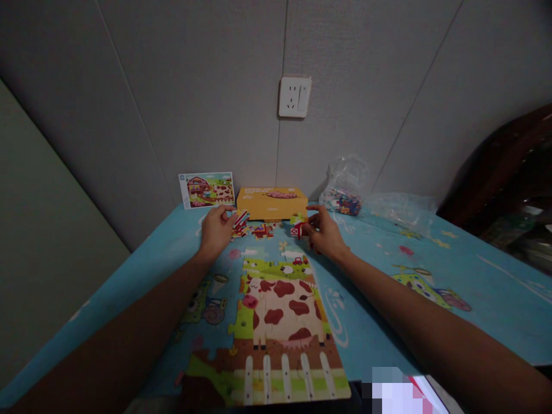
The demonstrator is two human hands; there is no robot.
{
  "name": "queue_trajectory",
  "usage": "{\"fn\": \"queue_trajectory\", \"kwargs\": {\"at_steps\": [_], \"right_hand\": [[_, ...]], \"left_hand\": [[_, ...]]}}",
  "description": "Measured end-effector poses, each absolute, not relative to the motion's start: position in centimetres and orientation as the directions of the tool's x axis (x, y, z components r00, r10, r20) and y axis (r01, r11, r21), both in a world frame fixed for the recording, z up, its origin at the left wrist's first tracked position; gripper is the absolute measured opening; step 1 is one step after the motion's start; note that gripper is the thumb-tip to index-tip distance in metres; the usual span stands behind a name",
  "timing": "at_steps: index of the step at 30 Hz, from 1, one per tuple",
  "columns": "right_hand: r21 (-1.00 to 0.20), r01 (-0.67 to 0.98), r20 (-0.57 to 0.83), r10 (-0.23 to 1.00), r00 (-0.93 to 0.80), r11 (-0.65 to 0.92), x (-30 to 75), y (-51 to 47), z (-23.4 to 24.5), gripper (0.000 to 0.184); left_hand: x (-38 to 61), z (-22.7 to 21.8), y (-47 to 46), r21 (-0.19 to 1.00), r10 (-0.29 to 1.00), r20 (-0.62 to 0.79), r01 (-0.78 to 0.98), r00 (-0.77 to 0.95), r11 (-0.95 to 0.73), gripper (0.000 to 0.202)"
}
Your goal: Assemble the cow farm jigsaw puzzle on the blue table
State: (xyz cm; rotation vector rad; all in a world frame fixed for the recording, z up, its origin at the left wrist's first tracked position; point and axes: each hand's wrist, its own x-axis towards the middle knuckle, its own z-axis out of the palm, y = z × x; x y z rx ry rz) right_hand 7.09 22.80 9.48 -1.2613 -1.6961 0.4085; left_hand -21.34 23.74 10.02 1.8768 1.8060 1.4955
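A partly joined jigsaw puzzle (276,322) with a spotted cow and a white fence lies on the blue patterned table cover (431,270) in front of me. My left hand (215,230) pinches a red and white puzzle piece (241,218) above a small heap of loose pieces (259,231). My right hand (325,233) grips another piece (297,227) with red and green on it, just beyond the puzzle's top edge. Both hands hover close to the heap.
A yellow puzzle box (271,202) stands behind the heap against the wall. A reference picture card (207,190) leans on the wall at the left. Clear plastic bags (349,190) lie at the right. A wall socket (294,96) is above. Dark furniture (509,178) stands at the far right.
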Motion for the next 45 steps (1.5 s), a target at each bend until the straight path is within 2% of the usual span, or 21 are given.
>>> {"fn": "queue_trajectory", "kwargs": {"at_steps": [3,6,9,12,14,16,22,24,27,33,37,39,42,45], "right_hand": [[-0.767,0.509,0.444,0.896,-0.020,0.391,6.9,22.7,9.5,0.052],[-0.837,0.428,0.369,0.929,-0.021,0.342,6.5,22.5,9.9,0.032],[-0.865,0.376,0.340,0.939,-0.046,0.332,5.7,21.7,10.4,0.019],[-0.904,0.304,0.281,0.954,-0.108,0.301,4.5,20.4,10.9,0.027],[-0.938,0.252,0.203,0.966,-0.160,0.238,3.8,19.5,11.0,0.031],[-0.962,0.219,0.120,0.973,-0.198,0.164,3.3,18.7,11.2,0.032],[-0.984,0.154,0.036,0.943,-0.331,0.092,3.0,18.2,11.2,0.039],[-0.986,0.138,0.032,0.921,-0.389,0.092,2.9,18.3,10.9,0.045],[-0.984,0.139,0.040,0.898,-0.437,0.111,2.8,18.3,10.7,0.046],[-0.938,0.283,0.058,0.897,-0.439,0.199,3.1,18.0,10.9,0.034],[-0.821,0.404,0.172,0.850,-0.498,0.403,3.2,17.6,11.2,0.024],[-0.738,0.464,0.203,0.817,-0.540,0.491,3.2,17.5,11.4,0.021],[-0.671,0.513,0.217,0.803,-0.555,0.536,3.4,17.6,11.5,0.022],[-0.633,0.545,0.233,0.807,-0.543,0.550,3.7,18.0,11.4,0.023]], "left_hand": [[-21.5,9.6,24.0,0.668,0.814,0.539,0.700,-0.219,-0.254,0.029],[-21.4,10.0,23.8,0.593,0.758,0.616,0.760,-0.215,-0.266,0.039],[-20.5,11.0,22.7,0.552,0.736,0.665,0.746,-0.125,-0.372,0.030],[-19.2,11.6,21.1,0.673,0.851,0.510,0.557,0.129,-0.487,0.026],[-18.4,11.6,20.3,0.742,0.870,0.385,0.458,0.307,-0.490,0.024],[-18.0,11.4,20.0,0.788,0.871,0.321,0.406,0.371,-0.463,0.022],[-18.3,11.2,20.5,0.916,0.912,0.224,0.245,0.344,-0.318,0.025],[-18.4,11.4,20.5,0.923,0.911,0.204,0.239,0.359,-0.300,0.026],[-18.4,11.6,20.3,0.917,0.915,0.250,0.225,0.317,-0.328,0.022],[-18.6,12.0,20.5,0.901,0.928,0.275,0.269,0.253,-0.340,0.015],[-20.2,13.0,21.0,0.881,0.942,0.285,0.339,0.180,-0.331,0.016],[-21.6,13.8,20.9,0.871,0.954,0.211,0.402,0.215,-0.283,0.020],[-23.5,14.7,20.6,0.847,0.904,-0.067,0.502,0.422,-0.172,0.027],[-24.5,14.9,20.1,0.779,0.819,-0.295,0.620,0.493,-0.092,0.027]]}}
